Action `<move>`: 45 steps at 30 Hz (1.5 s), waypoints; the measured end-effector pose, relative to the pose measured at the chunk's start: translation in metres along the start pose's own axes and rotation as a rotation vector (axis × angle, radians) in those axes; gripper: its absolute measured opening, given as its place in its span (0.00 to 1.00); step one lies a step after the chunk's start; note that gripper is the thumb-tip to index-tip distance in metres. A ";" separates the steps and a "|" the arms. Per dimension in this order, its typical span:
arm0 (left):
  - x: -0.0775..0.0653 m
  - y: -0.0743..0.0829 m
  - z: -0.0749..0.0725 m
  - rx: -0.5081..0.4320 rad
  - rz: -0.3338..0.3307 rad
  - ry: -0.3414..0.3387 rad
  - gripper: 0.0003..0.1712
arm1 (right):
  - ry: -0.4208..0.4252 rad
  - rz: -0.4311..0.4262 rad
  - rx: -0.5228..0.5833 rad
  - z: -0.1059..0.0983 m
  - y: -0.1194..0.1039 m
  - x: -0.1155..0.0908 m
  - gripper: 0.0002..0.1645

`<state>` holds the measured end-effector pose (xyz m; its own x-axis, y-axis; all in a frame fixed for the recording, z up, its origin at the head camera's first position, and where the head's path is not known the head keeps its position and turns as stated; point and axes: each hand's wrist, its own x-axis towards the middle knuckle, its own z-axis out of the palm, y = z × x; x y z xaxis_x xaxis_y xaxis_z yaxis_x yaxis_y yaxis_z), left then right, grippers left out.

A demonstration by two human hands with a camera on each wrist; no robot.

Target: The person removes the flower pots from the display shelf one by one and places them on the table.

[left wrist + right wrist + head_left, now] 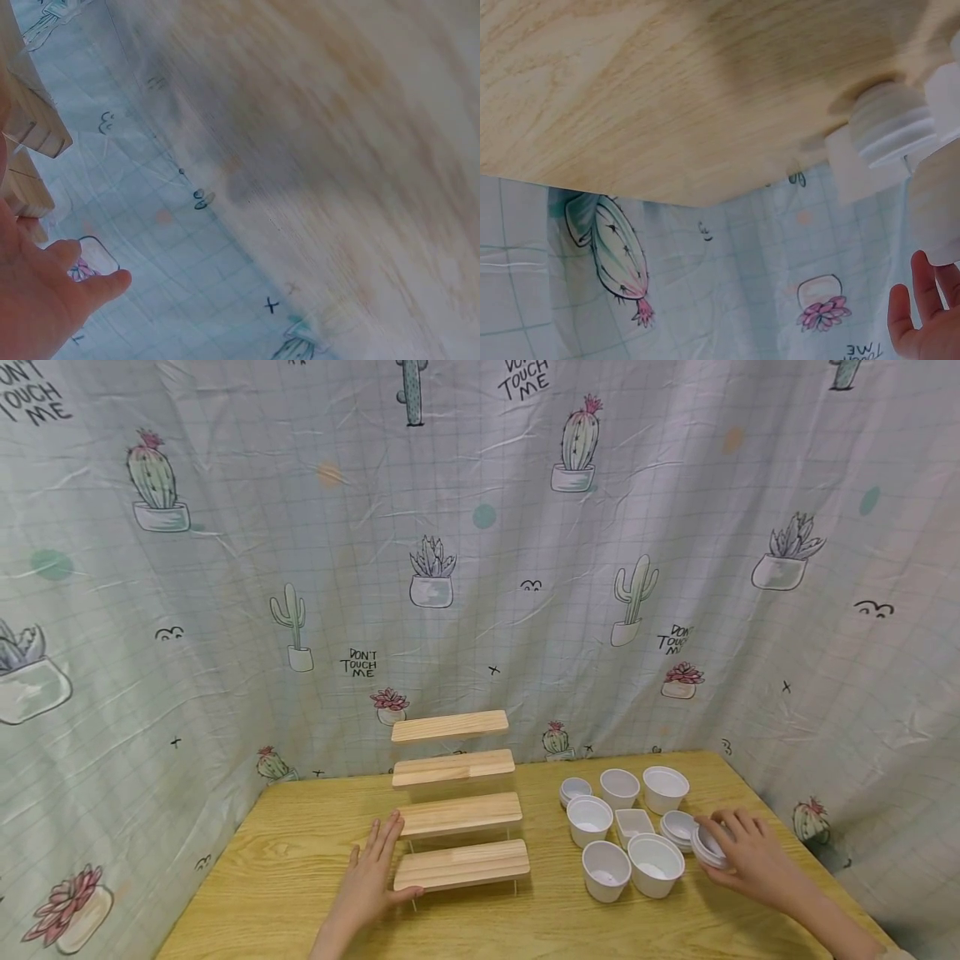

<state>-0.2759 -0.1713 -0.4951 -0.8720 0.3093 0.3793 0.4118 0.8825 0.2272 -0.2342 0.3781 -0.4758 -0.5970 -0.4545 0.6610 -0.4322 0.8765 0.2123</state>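
Note:
A four-step wooden display rack stands left of the middle of the table. My left hand rests against its left end, fingers stretched along the second step and thumb at the lowest step. In the left wrist view, step ends show beside the hand. On the right, my right hand grips a low white round tub, thumb in front and fingers over the far side. Another low white tub sits just left of it. The right wrist view catches only some fingers against white plastic.
Several white plastic cups and a small square white container stand grouped right of the rack. A low round tub sits at the group's back left. A cactus-print curtain hangs behind the wooden table and along its sides.

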 end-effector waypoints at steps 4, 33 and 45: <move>0.001 0.000 0.001 0.000 0.005 0.002 0.63 | -0.029 -0.026 -0.012 0.003 0.001 -0.005 0.38; 0.000 0.000 0.000 0.013 0.018 0.016 0.63 | -0.133 -0.073 -0.020 0.021 -0.008 -0.020 0.41; -0.001 0.001 0.000 -0.004 0.034 0.035 0.62 | -0.170 -0.012 0.013 0.028 -0.010 -0.023 0.38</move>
<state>-0.2746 -0.1709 -0.4952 -0.8479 0.3266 0.4176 0.4422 0.8702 0.2173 -0.2348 0.3759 -0.5130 -0.6970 -0.4864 0.5268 -0.4480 0.8691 0.2096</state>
